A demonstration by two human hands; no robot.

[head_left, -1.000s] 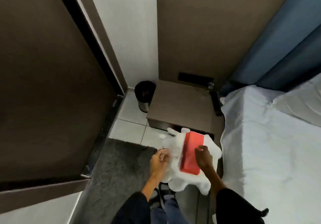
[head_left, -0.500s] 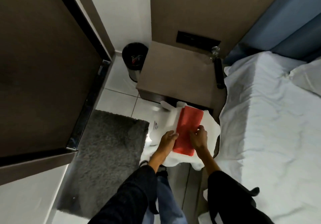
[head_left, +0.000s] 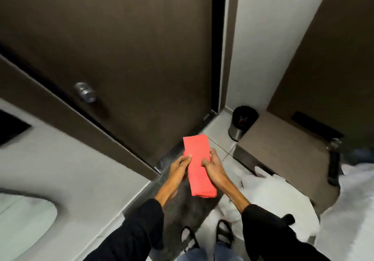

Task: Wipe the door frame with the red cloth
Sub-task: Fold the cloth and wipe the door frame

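Observation:
A folded red cloth (head_left: 199, 165) is held flat in front of me, above the floor. My left hand (head_left: 179, 168) grips its left edge and my right hand (head_left: 213, 167) grips its right edge. The dark brown door (head_left: 121, 44) fills the upper left, with a silver knob (head_left: 85, 94). The door frame (head_left: 60, 107) runs diagonally along the door's left side, and its other side (head_left: 221, 44) stands vertical at the upper middle. The cloth is apart from both.
A white plastic bag (head_left: 275, 198) lies on the floor to the right. A brown nightstand (head_left: 283, 145), a small black bin (head_left: 241, 121) and a white bed (head_left: 356, 204) stand at right. A grey mat (head_left: 182, 206) covers the floor under my feet.
The red cloth has been lifted off the white bag and now sits in both hands. My view has swung left, so the door and knob fill the frame.

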